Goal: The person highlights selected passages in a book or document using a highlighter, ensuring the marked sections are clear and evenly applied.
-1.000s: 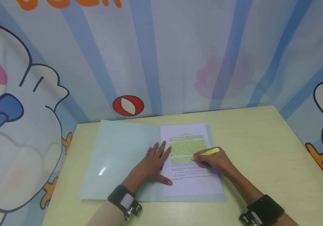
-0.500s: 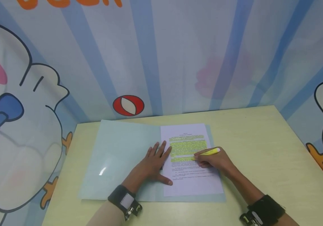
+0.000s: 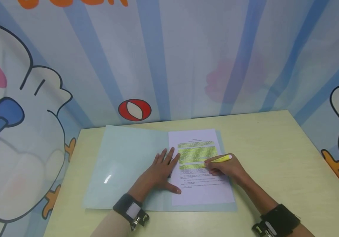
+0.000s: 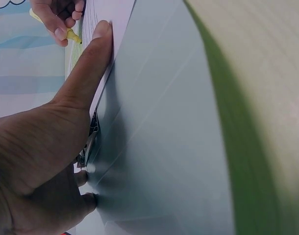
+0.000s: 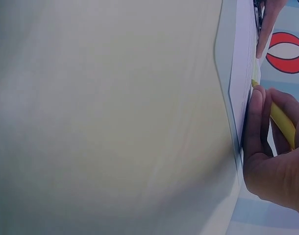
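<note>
A printed white sheet [image 3: 203,196] lies on the right half of an open pale blue folder [image 3: 122,161]. Several text lines in its upper part carry yellow marking; the lower lines are plain. My right hand [image 3: 225,167] pinches a yellow highlighter [image 3: 222,158], its tip at the lowest marked line. In the right wrist view the fingers curl round the highlighter [image 5: 283,125]. Spread flat, my left hand [image 3: 160,172] rests across the fold, with fingertips and thumb on the sheet's left edge. A metal clip [image 4: 94,122] shows by the folder's spine, partly under that hand.
The folder lies on a light wooden table [image 3: 273,154]. Behind it hangs a blue striped backdrop [image 3: 187,65] with cartoon figures. Both wrists wear dark straps with small cameras.
My right hand and the highlighter have shifted very slightly to the right along the text line. The left hand, sheet and folder stay in place.
</note>
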A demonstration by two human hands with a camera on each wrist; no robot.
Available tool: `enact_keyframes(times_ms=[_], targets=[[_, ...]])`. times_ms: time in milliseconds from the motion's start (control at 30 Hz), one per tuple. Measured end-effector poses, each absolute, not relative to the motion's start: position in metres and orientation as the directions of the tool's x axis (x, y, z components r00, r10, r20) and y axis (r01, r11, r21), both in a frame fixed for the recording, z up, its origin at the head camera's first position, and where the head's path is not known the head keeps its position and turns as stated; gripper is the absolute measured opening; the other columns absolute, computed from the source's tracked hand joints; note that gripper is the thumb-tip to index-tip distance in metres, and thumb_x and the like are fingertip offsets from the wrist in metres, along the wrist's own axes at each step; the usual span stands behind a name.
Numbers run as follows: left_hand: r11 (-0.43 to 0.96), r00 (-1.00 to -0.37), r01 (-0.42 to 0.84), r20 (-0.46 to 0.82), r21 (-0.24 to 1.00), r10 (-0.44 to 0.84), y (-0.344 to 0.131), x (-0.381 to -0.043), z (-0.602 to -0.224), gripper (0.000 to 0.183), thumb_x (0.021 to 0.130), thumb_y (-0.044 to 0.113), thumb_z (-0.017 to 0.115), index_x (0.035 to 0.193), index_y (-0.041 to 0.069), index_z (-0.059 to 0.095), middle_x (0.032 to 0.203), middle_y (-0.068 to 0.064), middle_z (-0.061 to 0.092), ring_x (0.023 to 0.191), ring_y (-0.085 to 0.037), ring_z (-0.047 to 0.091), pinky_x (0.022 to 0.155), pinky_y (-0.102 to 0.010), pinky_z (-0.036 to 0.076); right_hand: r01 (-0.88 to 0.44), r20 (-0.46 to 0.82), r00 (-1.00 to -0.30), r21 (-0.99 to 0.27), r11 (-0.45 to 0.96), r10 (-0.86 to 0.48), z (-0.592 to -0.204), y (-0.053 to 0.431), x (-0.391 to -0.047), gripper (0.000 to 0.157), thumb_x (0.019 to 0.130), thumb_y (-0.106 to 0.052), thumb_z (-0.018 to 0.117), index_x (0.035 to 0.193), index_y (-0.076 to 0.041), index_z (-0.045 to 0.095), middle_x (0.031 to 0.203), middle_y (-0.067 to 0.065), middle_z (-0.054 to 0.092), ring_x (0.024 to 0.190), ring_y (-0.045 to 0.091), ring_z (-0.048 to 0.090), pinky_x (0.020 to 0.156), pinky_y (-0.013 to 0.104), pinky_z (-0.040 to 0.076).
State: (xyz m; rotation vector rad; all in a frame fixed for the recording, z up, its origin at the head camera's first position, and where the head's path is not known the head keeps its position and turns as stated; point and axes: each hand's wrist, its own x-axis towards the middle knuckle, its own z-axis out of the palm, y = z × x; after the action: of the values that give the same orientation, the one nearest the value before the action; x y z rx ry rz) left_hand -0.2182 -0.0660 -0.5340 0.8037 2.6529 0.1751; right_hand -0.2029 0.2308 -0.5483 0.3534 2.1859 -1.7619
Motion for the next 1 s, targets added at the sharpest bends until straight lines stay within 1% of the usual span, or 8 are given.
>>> enact_keyframes(times_ms=[367, 467, 700, 1000], targets=[[0.824, -0.766, 0.516, -0.305, 0.234, 0.566, -0.0665, -0.2179, -0.5325, 0.139, 0.070, 0.077, 0.086, 0.172, 0.016, 0.014, 0.180, -0.015, 0.003, 0.166, -0.042, 0.003, 0.133, -0.060, 0.012, 0.364, -0.377, -0.926, -0.903, 0.230, -0.015, -0.5481, 0.2342, -0.2024, 0.032, 0.086, -0.016, 0.087, 0.112, 0.002, 0.081, 0.093, 0.011, 0.083, 0.069, 0.015, 0.076, 0.066, 0.027, 0.064], [0.820, -0.761, 0.519, -0.305, 0.241, 0.572, -0.0665, -0.2181, -0.5311, 0.139, 0.070, 0.077, 0.085, 0.172, 0.015, 0.014, 0.180, -0.015, 0.003, 0.166, -0.043, 0.003, 0.133, -0.061, 0.013, 0.374, -0.387, -0.922, -0.896, 0.238, -0.007, -0.5481, 0.2343, -0.2018, 0.030, 0.086, -0.016, 0.086, 0.112, 0.000, 0.082, 0.092, 0.011, 0.083, 0.069, 0.016, 0.076, 0.066, 0.027, 0.064], [0.818, -0.759, 0.524, -0.304, 0.238, 0.575, -0.0662, -0.2184, -0.5308, 0.138, 0.071, 0.076, 0.085, 0.172, 0.015, 0.013, 0.180, -0.015, 0.003, 0.166, -0.043, 0.003, 0.133, -0.061, 0.013, 0.366, -0.379, -0.925, -0.897, 0.250, -0.005, -0.5469, 0.2373, -0.2012, 0.030, 0.087, -0.015, 0.085, 0.112, 0.001, 0.082, 0.093, 0.011, 0.083, 0.071, 0.016, 0.077, 0.066, 0.028, 0.064], [0.818, -0.763, 0.528, -0.296, 0.229, 0.575, -0.0665, -0.2185, -0.5328, 0.140, 0.070, 0.078, 0.085, 0.173, 0.016, 0.012, 0.180, -0.015, 0.002, 0.166, -0.043, 0.003, 0.132, -0.061, 0.012, 0.371, -0.384, -0.923, -0.894, 0.251, -0.001, -0.5459, 0.2409, -0.2016, 0.031, 0.086, -0.017, 0.086, 0.112, 0.000, 0.082, 0.093, 0.010, 0.083, 0.070, 0.017, 0.077, 0.066, 0.028, 0.064]])
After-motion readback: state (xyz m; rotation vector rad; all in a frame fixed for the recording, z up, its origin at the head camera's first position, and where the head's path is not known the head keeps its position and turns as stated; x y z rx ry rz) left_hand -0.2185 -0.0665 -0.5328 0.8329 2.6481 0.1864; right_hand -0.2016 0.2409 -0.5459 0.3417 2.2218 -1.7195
